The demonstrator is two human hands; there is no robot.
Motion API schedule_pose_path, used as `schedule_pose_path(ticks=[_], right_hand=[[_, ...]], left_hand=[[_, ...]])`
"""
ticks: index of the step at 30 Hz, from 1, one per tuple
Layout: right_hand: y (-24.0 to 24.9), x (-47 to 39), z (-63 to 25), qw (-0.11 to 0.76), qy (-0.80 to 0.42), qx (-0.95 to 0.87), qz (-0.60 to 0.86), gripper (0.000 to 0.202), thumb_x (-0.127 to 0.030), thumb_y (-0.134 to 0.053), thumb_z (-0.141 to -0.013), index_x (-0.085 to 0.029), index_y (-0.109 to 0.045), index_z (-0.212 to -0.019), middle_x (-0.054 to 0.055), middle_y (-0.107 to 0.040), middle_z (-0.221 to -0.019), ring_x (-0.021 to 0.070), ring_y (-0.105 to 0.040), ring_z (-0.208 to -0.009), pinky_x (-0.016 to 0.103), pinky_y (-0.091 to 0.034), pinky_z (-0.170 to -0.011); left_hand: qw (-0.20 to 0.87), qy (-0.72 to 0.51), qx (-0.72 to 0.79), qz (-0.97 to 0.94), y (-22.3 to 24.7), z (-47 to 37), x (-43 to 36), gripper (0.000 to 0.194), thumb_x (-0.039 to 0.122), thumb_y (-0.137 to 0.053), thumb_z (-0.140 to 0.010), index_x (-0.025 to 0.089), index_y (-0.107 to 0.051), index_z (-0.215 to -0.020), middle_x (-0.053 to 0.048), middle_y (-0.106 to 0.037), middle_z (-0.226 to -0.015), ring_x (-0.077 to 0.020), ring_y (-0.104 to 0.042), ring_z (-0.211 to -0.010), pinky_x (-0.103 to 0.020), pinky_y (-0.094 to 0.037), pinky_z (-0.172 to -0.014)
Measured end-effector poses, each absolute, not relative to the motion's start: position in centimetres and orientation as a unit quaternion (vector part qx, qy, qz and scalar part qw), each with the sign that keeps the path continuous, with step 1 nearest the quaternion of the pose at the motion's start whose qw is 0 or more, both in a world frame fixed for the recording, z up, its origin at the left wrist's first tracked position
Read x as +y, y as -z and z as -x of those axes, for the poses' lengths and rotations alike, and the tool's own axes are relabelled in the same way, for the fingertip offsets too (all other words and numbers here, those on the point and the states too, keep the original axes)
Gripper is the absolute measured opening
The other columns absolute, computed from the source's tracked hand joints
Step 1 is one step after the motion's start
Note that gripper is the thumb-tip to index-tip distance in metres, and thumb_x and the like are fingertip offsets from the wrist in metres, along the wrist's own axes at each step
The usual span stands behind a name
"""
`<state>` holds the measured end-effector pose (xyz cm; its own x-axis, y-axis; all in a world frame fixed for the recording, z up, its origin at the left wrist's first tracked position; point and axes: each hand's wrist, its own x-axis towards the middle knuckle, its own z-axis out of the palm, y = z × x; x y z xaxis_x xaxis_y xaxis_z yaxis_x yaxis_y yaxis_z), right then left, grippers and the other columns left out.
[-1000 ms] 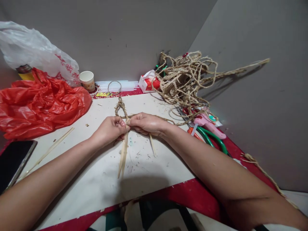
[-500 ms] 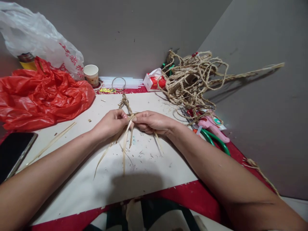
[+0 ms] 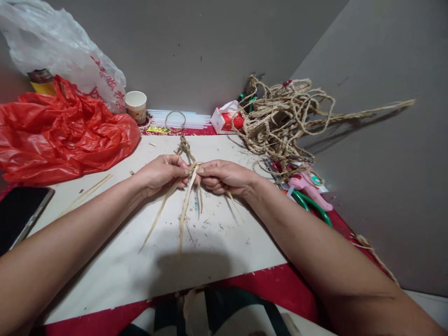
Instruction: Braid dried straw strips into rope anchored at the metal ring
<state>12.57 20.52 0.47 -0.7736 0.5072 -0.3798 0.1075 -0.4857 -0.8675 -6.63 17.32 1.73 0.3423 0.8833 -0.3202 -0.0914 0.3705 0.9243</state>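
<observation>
Between my two hands is a small piece of braided straw (image 3: 186, 148), its twisted, looped end pointing away from me. My left hand (image 3: 164, 173) pinches its near end from the left, thumb against the fingers. From the right, my right hand (image 3: 227, 177) pinches the same spot, fingers curled under. Several loose straw strips (image 3: 185, 210) fan out from the grip toward me over the white board (image 3: 140, 280). One pale strip comes out between the thumbs. The exact crossing of the strips is partly hidden by my fingertips.
A heap of straw rope (image 3: 280, 116) lies at the back right, near a pink glue gun (image 3: 304, 184) and green-handled scissors (image 3: 311, 205). A tissue pack (image 3: 227, 119), paper cup (image 3: 136, 107) and clear sticks (image 3: 196, 120) line the back. Left are a red plastic bag (image 3: 70, 135) and phone (image 3: 21, 214).
Both hands keep their pinch on the straw and have shifted slightly. The pale strip between the thumbs has straightened, and the left strip hangs straighter. The whole view has moved a little.
</observation>
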Motion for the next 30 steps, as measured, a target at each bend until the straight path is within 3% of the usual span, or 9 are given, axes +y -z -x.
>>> schedule_pose_path(ticks=[9, 15, 22, 26, 30], right_hand=[[-0.8, 20.2, -12.4, 0.118, -0.771, -0.53, 0.331, 0.022, -0.03, -0.053, -0.086, -0.01, -0.059, -0.08, -0.01, -0.028, -0.043, 0.0031, -0.015, -0.035, 0.014, -0.013, -0.03], [-0.8, 20.2, -12.5, 0.115, -0.755, -0.55, 0.337, 0.024, -0.034, -0.055, -0.085, -0.01, -0.06, -0.081, -0.011, -0.027, -0.043, 0.0032, -0.014, -0.035, 0.014, -0.013, -0.029], [-0.9, 20.1, -12.3, 0.111, -0.726, -0.581, 0.352, 0.028, -0.037, -0.051, -0.087, -0.012, -0.06, -0.08, -0.01, -0.027, -0.043, 0.0045, -0.014, -0.035, 0.017, -0.012, -0.03], [-1.0, 19.5, -11.9, 0.112, -0.644, -0.647, 0.391, 0.032, -0.038, -0.045, -0.089, -0.013, -0.061, -0.08, -0.009, -0.028, -0.044, 0.0053, -0.017, -0.036, 0.019, -0.013, -0.034], [-1.1, 18.8, -11.2, 0.125, -0.455, -0.769, 0.432, 0.032, -0.035, -0.048, -0.087, -0.013, -0.056, -0.065, -0.004, -0.038, -0.051, 0.0056, -0.03, -0.046, 0.021, -0.022, -0.045]], left_hand=[[0.578, -0.32, 0.511, -0.55, -1.7, 7.4, 17.4, 0.023, 0.016, -0.067, -0.069, 0.011, -0.07, -0.091, 0.0, -0.057, -0.053, -0.007, -0.043, -0.042, -0.02, -0.033, -0.041], [0.459, -0.298, 0.508, -0.665, -1.5, 7.4, 17.2, 0.024, 0.028, -0.063, -0.073, 0.016, -0.076, -0.09, -0.004, -0.073, -0.079, -0.0121, -0.058, -0.064, -0.024, -0.044, -0.063], [0.381, -0.286, 0.523, -0.706, -1.7, 7.0, 17.0, 0.025, 0.025, -0.056, -0.074, 0.013, -0.075, -0.083, -0.005, -0.072, -0.075, -0.0133, -0.058, -0.063, -0.024, -0.043, -0.063], [0.334, -0.267, 0.534, -0.73, -1.8, 6.9, 17.0, 0.024, 0.022, -0.053, -0.072, 0.012, -0.074, -0.08, -0.004, -0.069, -0.068, -0.0129, -0.054, -0.06, -0.024, -0.04, -0.06], [0.305, -0.253, 0.547, -0.738, -1.9, 6.7, 16.9, 0.019, 0.019, -0.052, -0.07, 0.012, -0.07, -0.07, -0.002, -0.063, -0.06, -0.0113, -0.048, -0.056, -0.023, -0.035, -0.055]])
